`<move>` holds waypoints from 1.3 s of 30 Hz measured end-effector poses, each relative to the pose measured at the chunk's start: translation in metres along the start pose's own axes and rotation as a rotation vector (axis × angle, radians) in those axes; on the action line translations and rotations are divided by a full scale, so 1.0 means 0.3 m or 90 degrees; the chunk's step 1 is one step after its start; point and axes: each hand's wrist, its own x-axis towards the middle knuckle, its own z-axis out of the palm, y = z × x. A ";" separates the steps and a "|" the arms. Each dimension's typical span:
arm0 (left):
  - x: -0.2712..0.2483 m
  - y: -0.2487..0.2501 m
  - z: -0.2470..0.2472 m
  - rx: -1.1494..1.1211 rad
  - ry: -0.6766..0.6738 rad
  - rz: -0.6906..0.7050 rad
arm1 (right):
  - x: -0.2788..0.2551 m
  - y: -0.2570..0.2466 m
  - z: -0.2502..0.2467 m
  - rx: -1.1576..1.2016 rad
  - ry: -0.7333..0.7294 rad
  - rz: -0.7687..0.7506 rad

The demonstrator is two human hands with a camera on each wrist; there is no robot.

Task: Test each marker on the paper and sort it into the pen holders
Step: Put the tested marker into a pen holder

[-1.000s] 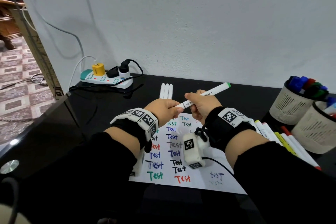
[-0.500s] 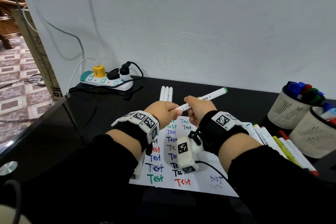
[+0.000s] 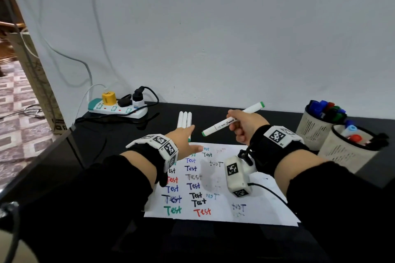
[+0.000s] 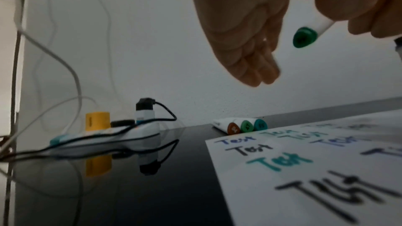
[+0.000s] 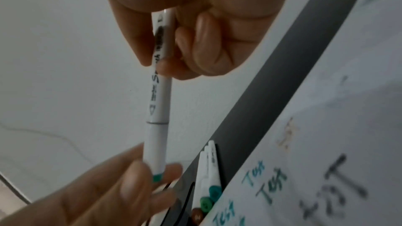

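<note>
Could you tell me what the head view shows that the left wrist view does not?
Only the head view shows the two pen holders with sorted markers and the right hand gripping the green-capped marker. Only the left wrist view shows the brown, green and teal end caps of the three lying markers. Both show the paper, power strip and open left hand.

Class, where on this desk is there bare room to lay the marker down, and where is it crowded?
Bare desk lies between the three markers and the holders, and between power strip and paper. The holders' corner is crowded.
</note>
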 end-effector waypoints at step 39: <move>0.078 0.537 0.291 0.403 -0.198 0.137 | -0.176 -0.022 -0.722 -0.429 0.420 -0.110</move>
